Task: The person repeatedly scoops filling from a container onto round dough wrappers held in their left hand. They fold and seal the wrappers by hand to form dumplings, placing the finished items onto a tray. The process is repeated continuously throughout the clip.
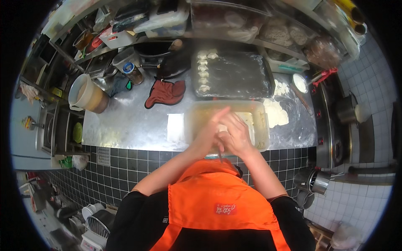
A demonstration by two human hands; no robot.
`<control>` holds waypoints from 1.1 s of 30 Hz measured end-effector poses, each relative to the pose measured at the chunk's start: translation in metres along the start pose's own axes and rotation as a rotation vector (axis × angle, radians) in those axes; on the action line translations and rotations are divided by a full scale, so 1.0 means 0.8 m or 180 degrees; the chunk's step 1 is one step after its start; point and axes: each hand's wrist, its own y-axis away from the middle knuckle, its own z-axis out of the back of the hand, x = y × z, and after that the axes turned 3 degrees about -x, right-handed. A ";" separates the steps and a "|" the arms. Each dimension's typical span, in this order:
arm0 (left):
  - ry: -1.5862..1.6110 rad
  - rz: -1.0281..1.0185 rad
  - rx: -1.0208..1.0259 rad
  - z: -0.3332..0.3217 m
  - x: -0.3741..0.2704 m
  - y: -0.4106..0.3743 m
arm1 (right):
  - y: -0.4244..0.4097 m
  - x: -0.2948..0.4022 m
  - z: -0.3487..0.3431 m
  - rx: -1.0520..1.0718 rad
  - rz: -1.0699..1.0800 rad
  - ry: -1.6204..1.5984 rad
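Above a rectangular plastic tub (pixel 262 125), which has smears of filling inside, my two hands meet around a small piece of white dough (pixel 222 128). My left hand (pixel 209 133) is on the left side of it, my right hand (pixel 235 133) on the right. A thin utensil (pixel 220 154) sticks out below the palms; which hand has it I cannot tell. Behind the tub, a dark tray (pixel 238 75) bears a column of folded dumplings (pixel 203 74) along its left side. Flat dough wrappers (pixel 275 113) lie overlapping on the table, right of the tub.
The steel table (pixel 135 125) carries a brown cloth mitt (pixel 166 93), a plastic jug of liquid (pixel 89 94) and a blue-lidded jar (pixel 133 73). At the right are a rolling pin (pixel 302 99) and a bowl of white powder (pixel 300 83). A loaded shelf (pixel 226 37) overhangs the back.
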 end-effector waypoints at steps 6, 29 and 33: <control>-0.0606 -0.0004 -0.0324 0.005 0.064 -0.020 | 0.007 -0.014 0.033 0.0650 -0.1177 0.0031; -0.0051 0.0424 -0.0595 0.038 0.082 -0.079 | -0.039 -0.120 0.028 0.0677 -0.0135 -0.0247; 0.0942 0.0505 -0.0722 0.056 0.053 -0.061 | -0.114 -0.172 0.015 0.0449 -0.0447 -0.0001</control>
